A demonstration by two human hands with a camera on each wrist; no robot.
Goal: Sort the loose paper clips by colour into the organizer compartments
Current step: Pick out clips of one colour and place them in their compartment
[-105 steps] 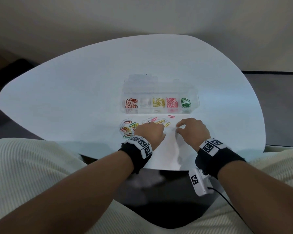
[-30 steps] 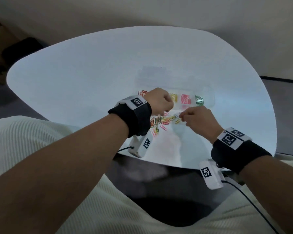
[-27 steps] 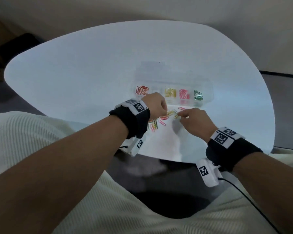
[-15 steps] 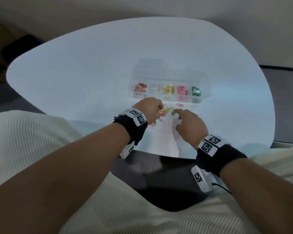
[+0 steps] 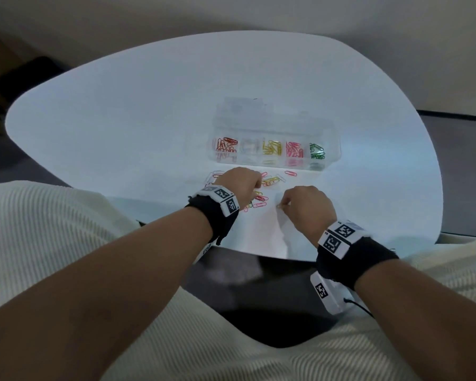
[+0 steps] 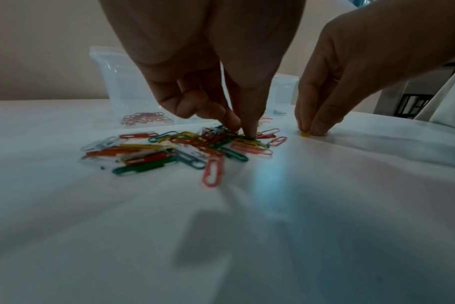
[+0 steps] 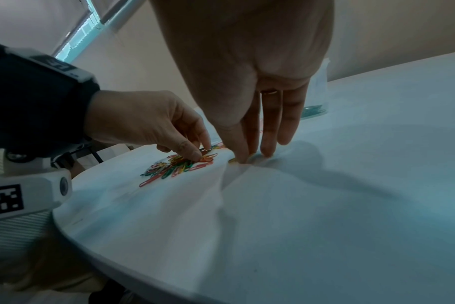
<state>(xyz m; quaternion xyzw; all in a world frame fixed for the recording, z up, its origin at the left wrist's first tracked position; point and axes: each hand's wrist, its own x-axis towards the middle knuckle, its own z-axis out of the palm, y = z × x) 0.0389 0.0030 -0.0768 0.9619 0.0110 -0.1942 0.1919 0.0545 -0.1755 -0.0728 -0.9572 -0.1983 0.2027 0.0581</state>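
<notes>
A clear organizer [image 5: 333, 149] stands on the white table, with orange, white, yellow, pink and green paper clips in separate compartments. In front of it lies a pile of loose mixed-colour clips [image 6: 185, 148]. My left hand [image 6: 243, 133] reaches down into the pile's right side, thumb and forefinger pinched on a clip whose colour I cannot tell. My right hand [image 6: 308, 132] is just right of the pile and pinches a yellow paper clip [image 6: 305, 134] against the table top. The head view shows both hands side by side, the left hand [image 5: 259, 185] covering part of the pile, the right hand [image 5: 280, 205] beside it.
The organizer's lid [image 5: 248, 111] stands open behind the compartments. A single pink clip [image 5: 290, 173] lies apart near the organizer's front. The table edge [image 5: 259, 253] is close behind my wrists. My lap in pale ribbed cloth is below.
My left hand came back from above the organizer to the pile. My right hand drew a yellow clip out of the pile toward the near edge.
</notes>
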